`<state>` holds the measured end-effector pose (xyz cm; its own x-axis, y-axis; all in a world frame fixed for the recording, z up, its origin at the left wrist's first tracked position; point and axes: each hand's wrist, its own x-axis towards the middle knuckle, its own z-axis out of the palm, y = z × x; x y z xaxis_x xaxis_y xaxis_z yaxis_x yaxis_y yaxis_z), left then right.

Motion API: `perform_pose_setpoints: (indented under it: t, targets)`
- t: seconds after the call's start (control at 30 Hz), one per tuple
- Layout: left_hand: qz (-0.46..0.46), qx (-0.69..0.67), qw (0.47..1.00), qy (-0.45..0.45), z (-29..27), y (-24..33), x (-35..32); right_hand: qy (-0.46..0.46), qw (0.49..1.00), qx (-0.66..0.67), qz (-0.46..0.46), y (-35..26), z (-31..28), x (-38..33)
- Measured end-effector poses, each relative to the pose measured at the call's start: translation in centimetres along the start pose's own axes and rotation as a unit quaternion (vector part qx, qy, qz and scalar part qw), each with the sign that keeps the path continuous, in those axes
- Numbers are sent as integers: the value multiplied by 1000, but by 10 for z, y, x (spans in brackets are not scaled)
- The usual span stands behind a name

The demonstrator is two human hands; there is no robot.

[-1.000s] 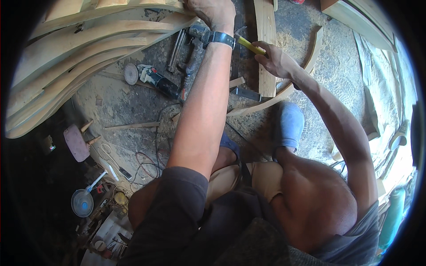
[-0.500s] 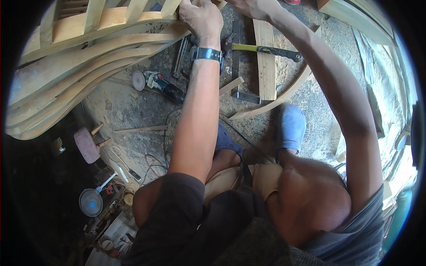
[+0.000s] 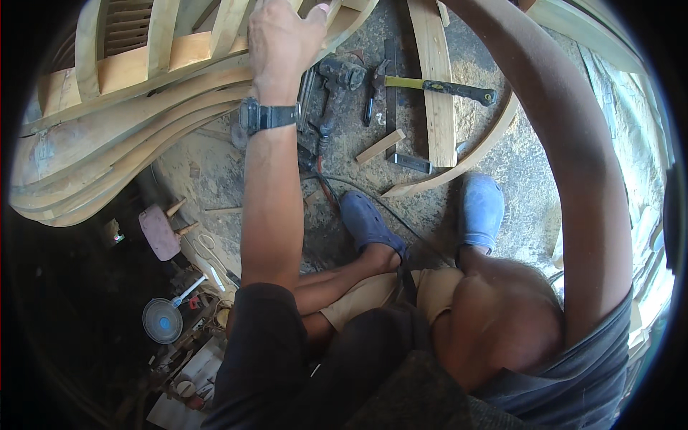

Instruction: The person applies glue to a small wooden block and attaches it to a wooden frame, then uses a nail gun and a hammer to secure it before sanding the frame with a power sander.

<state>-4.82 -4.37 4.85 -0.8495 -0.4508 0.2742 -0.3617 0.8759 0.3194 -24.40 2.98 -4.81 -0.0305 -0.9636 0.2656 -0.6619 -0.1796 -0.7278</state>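
At the upper left stands a slatted wooden frame (image 3: 190, 54) with curved slats. My left hand (image 3: 283, 43), wearing a dark watch (image 3: 269, 116), lies over its near right part. Its thumb points up to the right and its fingers bend over the wood, with their tips cut off by the top edge. My right forearm (image 3: 534, 64) reaches up past the top edge, so my right hand is out of sight. Beneath and between my arms lie a hammer (image 3: 441, 87) with a yellow and black handle, a try square (image 3: 412, 163) and a corded power tool (image 3: 337, 86).
A pale plank (image 3: 433, 115) lies under the hammer, a curved wooden strip (image 3: 476, 147) beside it. Stacked curved boards (image 3: 129, 150) are at left. A cable (image 3: 390, 215) runs near my blue clogs (image 3: 481, 211). A mallet (image 3: 159, 233) and a small fan (image 3: 163, 320) are lower left.
My left hand has shifted left along the frame. My right hand has gone out past the top edge. The corded power tool shows now, while my left arm covers most of the grinder.
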Motion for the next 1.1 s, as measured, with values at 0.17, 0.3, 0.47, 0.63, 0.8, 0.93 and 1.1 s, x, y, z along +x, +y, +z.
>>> perform_pose_setpoints:
  t: [0.17,0.3,0.47,0.63,0.8,0.93,1.1]
  targets:
    - [-25,48,992,-117,4,2,28,1,1000,29,-5,6,0,-3]
    - [-6,72,996,-52,18,-8,25,51,996,66,-40,10,12,-9]
    - [-41,70,996,-20,21,-8,20,61,993,85,-48,7,15,-9]
    - [-48,98,994,-21,23,0,22,40,987,109,-109,17,9,-8]
    - [-53,100,992,-61,11,-11,27,-18,992,121,-11,10,1,-5]
    - [-65,71,992,-84,13,4,31,-24,997,68,-35,29,-1,1]
    - [-26,134,991,12,26,2,20,-18,997,23,-73,29,3,4]
